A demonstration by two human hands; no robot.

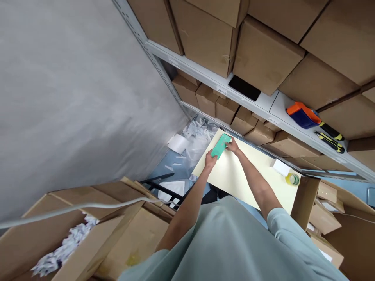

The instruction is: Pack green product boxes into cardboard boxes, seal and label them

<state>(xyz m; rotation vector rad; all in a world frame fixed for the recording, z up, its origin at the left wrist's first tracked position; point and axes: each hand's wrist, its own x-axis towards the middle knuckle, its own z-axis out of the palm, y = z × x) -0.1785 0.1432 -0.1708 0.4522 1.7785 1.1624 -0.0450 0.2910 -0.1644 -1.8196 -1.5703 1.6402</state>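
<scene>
A flat green rectangular packet (220, 147) is at the far left end of the cream tabletop (252, 175); its exact kind is too small to make out. My left hand (211, 160) grips its lower end, thumb on top. At the packet's right side, my right hand (232, 145) has thumb and fingers closed on the edge. Farther right on the same table are a small white box (280, 167) and a roll of yellow-green tape (292, 179).
Metal shelves (205, 80) packed with cardboard boxes (263, 54) rise behind the table. On one shelf lie a black phone-like slab (244, 88), an orange-and-blue tape dispenser (304, 116) and a utility knife (329, 142). Paper scraps (199, 130) litter the floor. Open cartons (304, 195) flank me.
</scene>
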